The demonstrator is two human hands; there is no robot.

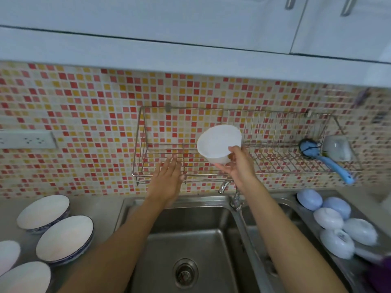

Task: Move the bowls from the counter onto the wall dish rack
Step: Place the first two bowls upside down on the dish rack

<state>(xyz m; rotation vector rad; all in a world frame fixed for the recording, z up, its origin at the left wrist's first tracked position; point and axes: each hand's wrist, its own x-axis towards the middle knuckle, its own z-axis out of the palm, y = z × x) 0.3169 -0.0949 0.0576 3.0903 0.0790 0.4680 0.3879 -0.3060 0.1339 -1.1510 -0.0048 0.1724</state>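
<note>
My right hand grips a plain white bowl by its base and rim, tilted with its opening toward me, in front of the middle of the wire wall dish rack. Fingers straight, my left hand reaches up to the rack's front rail at the left and holds nothing. Several white bowls stand on the counter at the left, two of them with blue patterned outsides. The rack's left half holds nothing.
A blue-handled brush and a clear cup lie at the rack's right end. Below are a steel double sink and a tap. Several upturned white and pale blue bowls fill the right drainer. A wall socket sits left.
</note>
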